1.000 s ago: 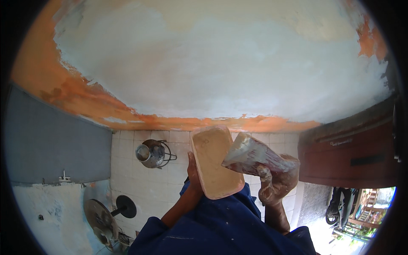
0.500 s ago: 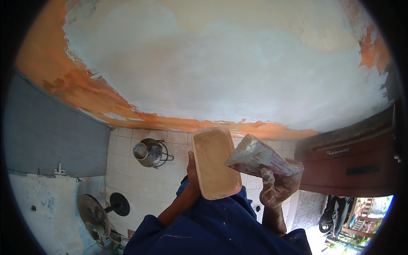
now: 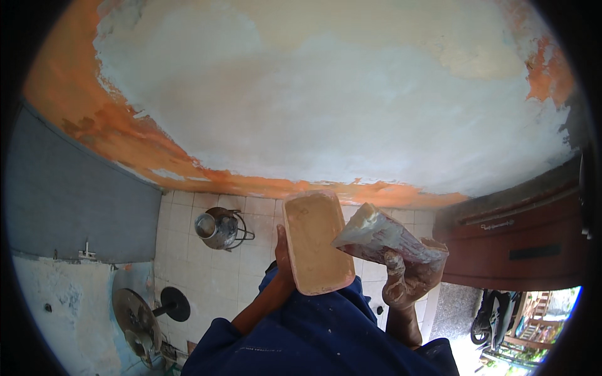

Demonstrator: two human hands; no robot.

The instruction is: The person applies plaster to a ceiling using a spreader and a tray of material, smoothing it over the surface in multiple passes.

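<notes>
A long rectangular tub (image 3: 290,241) with rounded corners is held in front of my body, its inside covered by a tan, paste-like or dusty layer. My left hand (image 3: 284,255) supports it along the left side, thumb up by the wall and the other fingers hidden underneath. To the right, my right hand (image 3: 406,276), crusted with whitish residue, is closed on a broad wedge-shaped piece (image 3: 389,238), grey-white with reddish streaks; its exact kind cannot be told. One corner of that piece reaches the tub's right rim; whether they touch is unclear.
Ahead rises a wall (image 3: 326,113) with a large whitish coat over orange paint. A dark metal pot-like vessel (image 3: 219,227) with a frame sits on the tiled floor (image 3: 207,276). A stand fan (image 3: 138,319) is at lower left, a grey panel (image 3: 81,188) left, a reddish-brown door (image 3: 508,244) right.
The view has shifted very slightly. The tub and the wedge-shaped piece sit marginally lower, and both hands keep the same hold.
</notes>
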